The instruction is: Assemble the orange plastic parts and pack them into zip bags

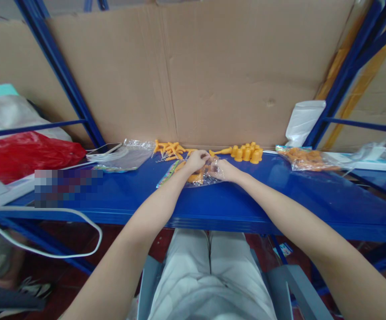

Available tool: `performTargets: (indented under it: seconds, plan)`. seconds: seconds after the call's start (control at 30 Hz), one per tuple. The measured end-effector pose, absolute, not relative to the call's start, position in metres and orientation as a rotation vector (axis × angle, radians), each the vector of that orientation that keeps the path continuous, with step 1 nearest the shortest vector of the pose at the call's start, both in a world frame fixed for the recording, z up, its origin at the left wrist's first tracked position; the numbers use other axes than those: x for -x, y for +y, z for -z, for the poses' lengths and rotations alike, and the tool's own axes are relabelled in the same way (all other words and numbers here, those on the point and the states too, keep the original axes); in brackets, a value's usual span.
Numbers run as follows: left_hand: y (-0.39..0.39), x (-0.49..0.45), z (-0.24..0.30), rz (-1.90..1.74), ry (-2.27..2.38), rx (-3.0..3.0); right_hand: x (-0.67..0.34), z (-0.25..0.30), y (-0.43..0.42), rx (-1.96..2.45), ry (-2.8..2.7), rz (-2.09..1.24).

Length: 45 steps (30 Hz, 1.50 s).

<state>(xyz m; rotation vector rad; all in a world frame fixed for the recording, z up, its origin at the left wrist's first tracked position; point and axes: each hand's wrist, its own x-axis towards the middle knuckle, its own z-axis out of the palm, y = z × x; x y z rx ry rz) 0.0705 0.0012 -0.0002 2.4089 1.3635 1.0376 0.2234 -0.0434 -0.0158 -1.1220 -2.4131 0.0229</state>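
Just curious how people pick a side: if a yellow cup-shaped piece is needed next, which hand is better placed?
Probably the right hand: it is at the clear bag, on the side nearer the yellow cup-shaped pieces, while the left hand is farther from them.

A cardboard panel (219, 80) stands along the rear of the bench (213, 206), behind a left post (62, 73) and a right post (352, 66). At centre lies a polybag (168, 173) with plastic pieces (196, 178) in it; the left grip (198, 161) is over its rear part, the right grip (220, 169) at its right end. Behind it, to the left, a pile of loose pieces (171, 149) lies before the panel; further left lie flat polybags (131, 155). Behind it, to the right, cup-shaped pieces (246, 154) stand grouped. Further right lies a second filled polybag (308, 159), a plastic sack (301, 121) behind it, beside the right post. A chair (291, 273) is located before the bench.
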Motion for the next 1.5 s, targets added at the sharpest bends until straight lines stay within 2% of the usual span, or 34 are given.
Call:
performTargets:
  seconds: [0.2, 0.33, 0.5, 0.8, 1.07, 1.5]
  plan:
    - [-0.012, -0.067, -0.013, -1.055, 1.657, -2.479, -0.220, 0.016, -0.042, 1.141, -2.400, -0.013]
    - [-0.022, -0.066, -0.021, -0.802, 1.932, -2.381, -0.221, 0.015, -0.042, 1.216, -2.383, -0.027]
    - [-0.026, -0.066, -0.021, -0.482, 1.840, -2.456, -0.224, 0.015, -0.039, 1.319, -2.335, -0.034]
    - [-0.017, -0.064, -0.014, -0.603, 1.733, -2.507, -0.227, 0.020, -0.034, 0.803, -2.360, -0.297]
    - [-0.024, -0.072, -0.016, -0.585, 1.778, -2.483, -0.231, 0.030, -0.022, 0.766, -2.304, -0.437]
    - [-0.025, -0.073, -0.015, -0.478, 1.791, -2.535, -0.229, 0.032, -0.010, 0.772, -2.340, -0.337]
